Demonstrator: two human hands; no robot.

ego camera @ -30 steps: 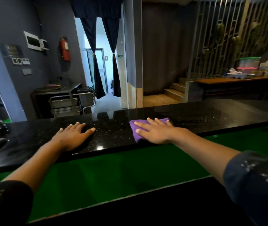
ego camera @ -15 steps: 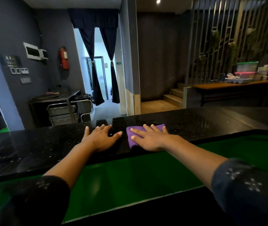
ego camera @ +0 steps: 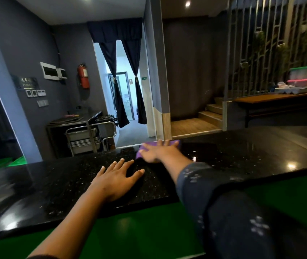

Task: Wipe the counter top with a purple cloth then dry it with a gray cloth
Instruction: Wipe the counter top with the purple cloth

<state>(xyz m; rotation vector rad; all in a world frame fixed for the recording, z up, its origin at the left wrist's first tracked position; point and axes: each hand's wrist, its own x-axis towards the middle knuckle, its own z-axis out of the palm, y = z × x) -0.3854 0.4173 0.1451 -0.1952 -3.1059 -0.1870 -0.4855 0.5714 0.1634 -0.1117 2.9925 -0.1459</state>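
Note:
The black speckled counter top (ego camera: 233, 156) runs across the view. My right hand (ego camera: 159, 151) reaches to its far edge and presses flat on the purple cloth (ego camera: 176, 142), which shows around the fingers and by the thumb. My left hand (ego camera: 115, 179) lies flat on the counter nearer to me, fingers spread, holding nothing. No gray cloth shows in this frame.
A green surface (ego camera: 139, 230) lies below the counter's near edge. Beyond the counter stand a metal trolley (ego camera: 89, 137) with trays, a curtained doorway (ego camera: 122, 90), wooden steps (ego camera: 210, 113) and a wooden table (ego camera: 279, 98) with plastic containers.
My right hand has pushed the purple cloth away from me to the counter's far edge. My left hand has shifted right. The view has tilted up and turned right.

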